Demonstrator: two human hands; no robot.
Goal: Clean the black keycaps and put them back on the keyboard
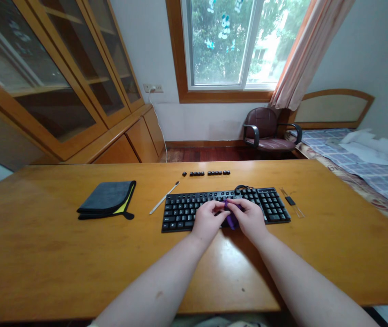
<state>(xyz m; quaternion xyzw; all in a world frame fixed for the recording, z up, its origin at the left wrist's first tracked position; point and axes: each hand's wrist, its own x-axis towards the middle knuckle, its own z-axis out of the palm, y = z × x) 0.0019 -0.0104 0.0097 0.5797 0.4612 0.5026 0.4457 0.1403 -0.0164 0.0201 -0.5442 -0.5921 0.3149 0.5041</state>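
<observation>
My left hand (210,218) and my right hand (251,219) meet over the middle of a black computer keyboard (180,212). Between them, pinched by the fingers of both, is a soft purple piece (232,221); whether it is cloth or putty I cannot tell. Part of it hangs down toward the keyboard's front edge. The hands hide several of the keys beneath. Beyond the keyboard, loose black keycaps (196,173) lie in a row. A wire keycap puller with a black grip (290,200) rests just right of the keyboard.
To the left lies a thin white-handled brush (164,198), then a folded grey cloth with a yellow underside (105,197). All of it is on a wooden table (112,263). Past the far edge stand a chair (265,129), a bed (367,159) and a glass-fronted cabinet (88,86).
</observation>
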